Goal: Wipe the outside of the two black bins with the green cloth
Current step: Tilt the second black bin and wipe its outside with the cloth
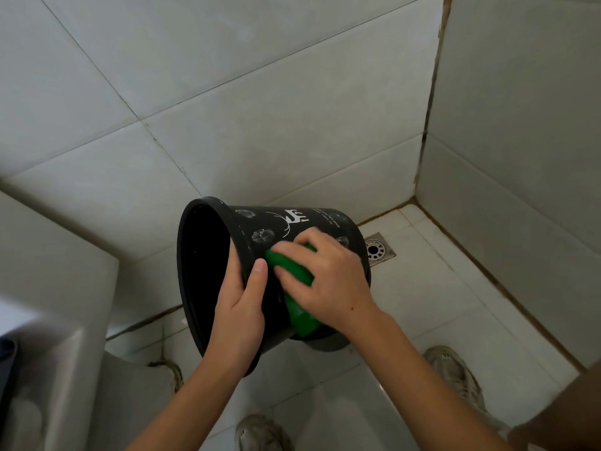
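Shoes: pale worn shoes [455,379] stood planted on the white floor tiles [422,307], nearest the camera, one at the bottom edge and one out to the right.
Left hand: left hand [239,315] was clamped on the black bin [292,222] at the rim, thumb lying along the outer wall, fingers hooked out of sight inside the mouth.
Right hand: right hand [325,281] was curled over the green cloth [300,315], pressing it flat against the bin's side wall, with a green tail hanging below the palm.
Bin position: held up off the floor and tipped on its side, mouth to the left, base toward the corner, white printed pattern facing up.
Second bin: a dark shape showed just beneath the held one; whether that was the other bin could not be told.
Handling: looked light, judging by one hand carrying it by the rim; thin plastic, likely to flex under hard rubbing and smooth enough to turn in the grip.
Best hold: the rolled rim, where the wall is stiffest, seemed the place to keep.
Cloth: soft, folding to the curve.
Beyond: a floor drain [379,250] sat behind the base, then the tiled wall [260,125].
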Demonstrator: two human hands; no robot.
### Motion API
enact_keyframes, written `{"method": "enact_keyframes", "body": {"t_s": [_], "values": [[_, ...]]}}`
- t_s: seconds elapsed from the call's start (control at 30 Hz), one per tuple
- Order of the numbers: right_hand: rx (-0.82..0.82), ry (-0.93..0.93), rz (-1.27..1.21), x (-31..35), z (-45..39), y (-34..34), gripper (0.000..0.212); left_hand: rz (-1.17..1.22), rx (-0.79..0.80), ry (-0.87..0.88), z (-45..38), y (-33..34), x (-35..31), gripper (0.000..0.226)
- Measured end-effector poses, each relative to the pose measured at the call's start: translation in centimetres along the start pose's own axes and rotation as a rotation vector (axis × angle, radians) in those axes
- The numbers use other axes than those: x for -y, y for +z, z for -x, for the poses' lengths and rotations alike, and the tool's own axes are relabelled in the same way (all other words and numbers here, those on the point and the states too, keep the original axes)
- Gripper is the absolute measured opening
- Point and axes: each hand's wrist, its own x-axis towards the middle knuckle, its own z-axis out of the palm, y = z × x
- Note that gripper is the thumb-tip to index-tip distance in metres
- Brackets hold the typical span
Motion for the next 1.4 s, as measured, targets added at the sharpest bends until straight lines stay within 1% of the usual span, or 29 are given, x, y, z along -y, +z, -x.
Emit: {"method": "enact_keyframes", "body": {"t_s": [0.1, 0.13, 0.17, 0.23, 0.3, 0.33, 0.37, 0.4, 0.43, 0.5, 0.53, 0.57, 0.63, 0.7, 0.77, 0.8, 0.87, 0.93, 0.97, 1.03, 1.1, 1.13, 1.17, 1.2, 1.3, 1.37, 1.4], "values": [[-0.038, 0.323, 0.075, -2.0, -1.8, -0.1, 0.030, -0.011, 0.006, -0.038, 0.1, -0.1, 0.3, 0.050], [-0.043, 0.376, 0.093, -2.0, -2.0, 0.0, 0.029, -0.008, 0.005, -0.045, 0.1, -0.2, 0.4, 0.050], [-0.054, 0.365, 0.110, -1.6, -1.9, 0.1, 0.028, -0.007, 0.004, -0.043, 0.0, -0.2, 0.4, 0.049], [-0.071, 0.203, 0.076, 0.0, -0.7, 0.2, 0.030, -0.001, -0.001, -0.012, -0.2, -0.2, 0.2, 0.047], [-0.010, 0.043, -0.034, 2.0, 1.3, 0.3, 0.031, 0.024, -0.008, 0.006, -0.3, -0.2, 0.1, 0.049], [0.010, -0.004, -0.062, 2.3, 2.1, 0.5, 0.031, 0.046, -0.007, -0.001, -0.3, -0.1, 0.0, 0.049], [0.002, -0.007, -0.066, 2.0, 2.3, 0.6, 0.031, 0.060, -0.004, -0.005, -0.3, -0.1, -0.1, 0.049], [-0.032, 0.043, -0.058, 1.4, 2.0, 0.7, 0.032, 0.060, -0.008, -0.006, -0.3, -0.1, -0.1, 0.047], [-0.078, 0.144, -0.035, 0.5, 1.3, 0.7, 0.033, 0.049, -0.013, -0.008, -0.3, 0.0, -0.2, 0.046], [-0.114, 0.374, 0.031, -1.0, -0.1, 0.8, 0.033, 0.038, -0.026, -0.034, -0.5, 0.2, -0.3, 0.045], [-0.127, 0.442, 0.046, -1.1, -0.5, 0.8, 0.032, 0.041, -0.033, -0.045, -0.6, 0.3, -0.4, 0.045], [-0.153, 0.445, 0.063, -0.8, -0.6, 0.9, 0.031, 0.045, -0.041, -0.047, -0.8, 0.4, -0.4, 0.044], [-0.177, 0.306, 0.062, 1.2, 0.2, 1.2, 0.031, 0.060, -0.057, -0.033, -1.2, 0.5, -0.5, 0.043], [-0.118, 0.141, -0.018, 3.2, 1.9, 1.3, 0.030, 0.088, -0.057, -0.041, -1.5, 0.5, -0.6, 0.042], [-0.084, 0.076, -0.057, 2.9, 2.5, 1.4, 0.029, 0.092, -0.046, -0.049, -1.4, 0.4, -0.6, 0.041], [-0.100, 0.102, -0.053, 2.1, 1.9, 1.2, 0.030, 0.081, -0.047, -0.046, -1.3, 0.4, -0.6, 0.041], [-0.143, 0.261, -0.017, 0.3, 0.3, 0.9, 0.030, 0.063, -0.054, -0.057, -1.2, 0.4, -0.5, 0.041], [-0.127, 0.391, -0.005, -0.8, -1.3, 0.7, 0.027, 0.069, -0.055, -0.087, -1.3, 0.4, -0.5, 0.042], [-0.122, 0.384, 0.000, -0.7, -1.7, 0.6, 0.027, 0.071, -0.056, -0.088, -1.3, 0.5, -0.6, 0.042], [-0.114, 0.231, 0.009, 0.5, -1.0, 0.7, 0.029, 0.077, -0.061, -0.069, -1.5, 0.5, -0.8, 0.040], [-0.051, 0.070, -0.066, 2.2, 0.8, 0.8, 0.031, 0.095, -0.064, -0.059, -1.5, 0.5, -1.0, 0.040], [-0.024, 0.019, -0.088, 2.4, 1.3, 0.8, 0.031, 0.095, -0.057, -0.059, -1.5, 0.5, -1.0, 0.040], [-0.019, 0.006, -0.089, 2.1, 1.1, 0.7, 0.031, 0.088, -0.049, -0.058, -1.4, 0.5, -0.9, 0.041], [-0.033, 0.038, -0.072, 1.6, 0.4, 0.5, 0.031, 0.077, -0.045, -0.057, -1.3, 0.5, -0.7, 0.041], [-0.048, 0.229, 0.017, -0.1, -2.6, 0.2, 0.029, 0.057, -0.038, -0.079, -1.2, 0.5, -0.5, 0.042], [-0.057, 0.273, 0.051, -0.2, -3.2, 0.5, 0.029, 0.060, -0.045, -0.083, -1.3, 0.4, -0.5, 0.042], [-0.076, 0.255, 0.059, 0.3, -2.7, 0.7, 0.029, 0.061, -0.047, -0.076, -1.3, 0.5, -0.5, 0.041]]}}
